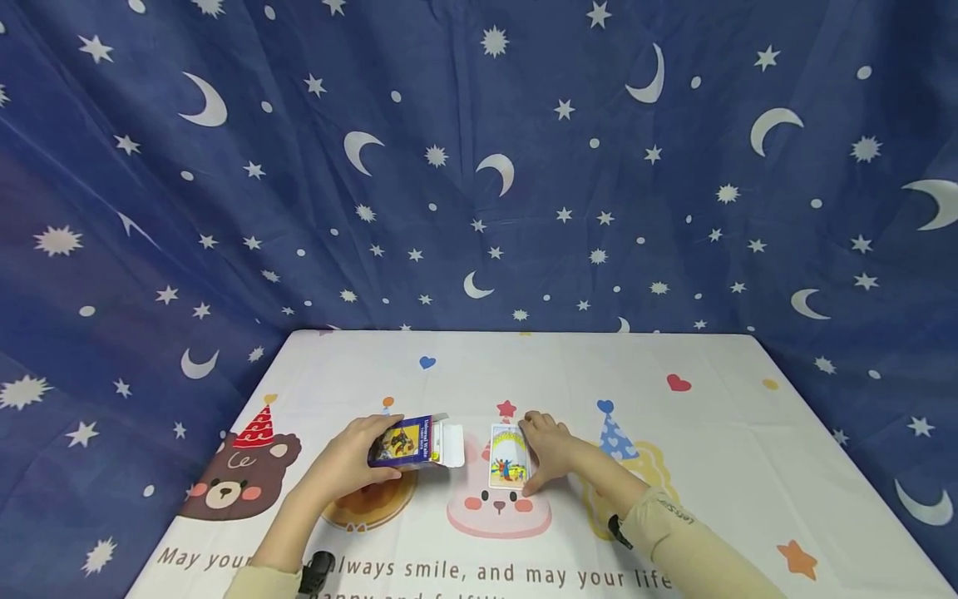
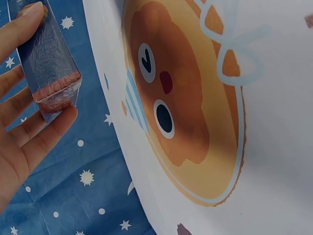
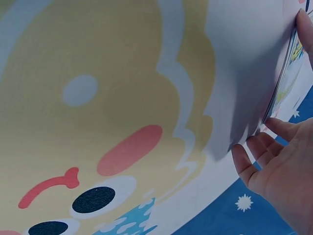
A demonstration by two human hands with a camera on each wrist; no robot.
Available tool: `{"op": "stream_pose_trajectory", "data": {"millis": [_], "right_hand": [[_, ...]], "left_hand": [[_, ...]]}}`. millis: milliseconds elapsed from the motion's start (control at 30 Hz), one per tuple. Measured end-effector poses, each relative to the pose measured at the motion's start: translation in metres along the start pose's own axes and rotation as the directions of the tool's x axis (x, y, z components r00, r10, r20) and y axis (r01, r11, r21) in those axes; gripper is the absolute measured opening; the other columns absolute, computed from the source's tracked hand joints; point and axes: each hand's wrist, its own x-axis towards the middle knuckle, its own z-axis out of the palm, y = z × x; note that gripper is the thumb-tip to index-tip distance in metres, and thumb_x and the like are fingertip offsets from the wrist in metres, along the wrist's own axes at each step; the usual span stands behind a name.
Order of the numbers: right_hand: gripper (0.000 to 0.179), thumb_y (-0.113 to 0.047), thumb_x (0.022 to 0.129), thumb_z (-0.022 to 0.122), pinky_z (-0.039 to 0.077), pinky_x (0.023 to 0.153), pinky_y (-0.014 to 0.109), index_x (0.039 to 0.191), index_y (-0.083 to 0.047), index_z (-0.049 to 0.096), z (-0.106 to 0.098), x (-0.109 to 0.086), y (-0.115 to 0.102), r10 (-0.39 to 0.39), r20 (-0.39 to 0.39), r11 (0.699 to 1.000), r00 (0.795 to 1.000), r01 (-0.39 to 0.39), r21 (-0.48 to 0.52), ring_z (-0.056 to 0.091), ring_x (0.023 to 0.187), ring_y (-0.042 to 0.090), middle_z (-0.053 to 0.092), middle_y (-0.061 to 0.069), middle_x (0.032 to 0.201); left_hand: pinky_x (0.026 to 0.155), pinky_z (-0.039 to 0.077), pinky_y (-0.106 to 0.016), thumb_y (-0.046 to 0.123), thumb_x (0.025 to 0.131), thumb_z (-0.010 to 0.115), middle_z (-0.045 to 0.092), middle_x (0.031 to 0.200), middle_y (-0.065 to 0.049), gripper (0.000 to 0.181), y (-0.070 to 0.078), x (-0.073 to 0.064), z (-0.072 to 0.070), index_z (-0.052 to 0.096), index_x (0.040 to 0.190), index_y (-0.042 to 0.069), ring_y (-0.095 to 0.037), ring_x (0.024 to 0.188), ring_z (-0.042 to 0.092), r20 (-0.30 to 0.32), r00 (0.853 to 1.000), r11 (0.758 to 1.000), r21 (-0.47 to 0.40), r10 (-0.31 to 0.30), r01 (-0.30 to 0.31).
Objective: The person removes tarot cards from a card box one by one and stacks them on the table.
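Note:
In the head view my left hand (image 1: pixel 353 453) grips a dark blue tarot card box (image 1: pixel 402 443) with a picture on its face. The box's white end flap (image 1: pixel 452 446) stands open towards the right. Seen from the left wrist, the box (image 2: pixel 51 61) is held between thumb and fingers, off the table. My right hand (image 1: pixel 550 451) holds a thin stack of tarot cards (image 1: pixel 510 457), picture side up, by its right side. In the right wrist view the thumb and fingertips touch opposite ends of the cards (image 3: pixel 287 73). The box's inside is hidden.
A white tablecloth (image 1: pixel 554 374) printed with cartoon animals, hearts and lettering covers the table. Behind it and at both sides hangs a dark blue curtain (image 1: pixel 524 274) with moons and stars. A black band (image 1: pixel 318 572) circles the left wrist.

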Motion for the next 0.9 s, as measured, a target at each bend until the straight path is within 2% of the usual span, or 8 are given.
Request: {"op": "stream_pose_trajectory", "data": {"millis": [300,667,900], "right_hand": [[0.107,-0.043,0.060,0.086,0.035,0.106,0.054,0.139,0.009,0.034,-0.0039,-0.0007,-0.0043,0.016,0.025,1.000,1.000,-0.016,-0.006,0.032,0.133,0.040,0.033,0.025,0.144],[0.102,-0.041,0.064,0.085,0.033,0.108,0.055,0.141,0.004,0.035,-0.0036,-0.0009,-0.0062,0.035,0.052,0.999,0.998,-0.035,0.004,0.031,0.135,0.038,0.033,0.022,0.146],[0.104,-0.041,0.064,0.085,0.031,0.109,0.057,0.142,0.003,0.033,-0.0036,0.0000,-0.0054,0.041,0.058,0.999,0.997,-0.042,0.008,0.029,0.136,0.039,0.032,0.023,0.147]], "left_hand": [[0.100,0.043,-0.056,0.027,0.068,0.084,0.055,0.132,-0.015,0.075,0.0018,0.0003,-0.0022,0.051,0.134,0.011,-0.037,0.123,0.049,0.000,1.000,1.000,-0.004,-0.005,0.005],[0.100,0.043,-0.056,0.027,0.069,0.084,0.054,0.133,-0.015,0.076,0.0021,-0.0007,-0.0019,0.051,0.135,0.012,-0.037,0.123,0.049,0.005,1.000,1.000,-0.004,-0.012,0.012],[0.100,0.043,-0.055,0.027,0.069,0.084,0.055,0.133,-0.015,0.075,0.0021,-0.0004,-0.0028,0.051,0.134,0.011,-0.036,0.123,0.049,0.003,1.000,1.000,-0.008,-0.002,0.002]]}}
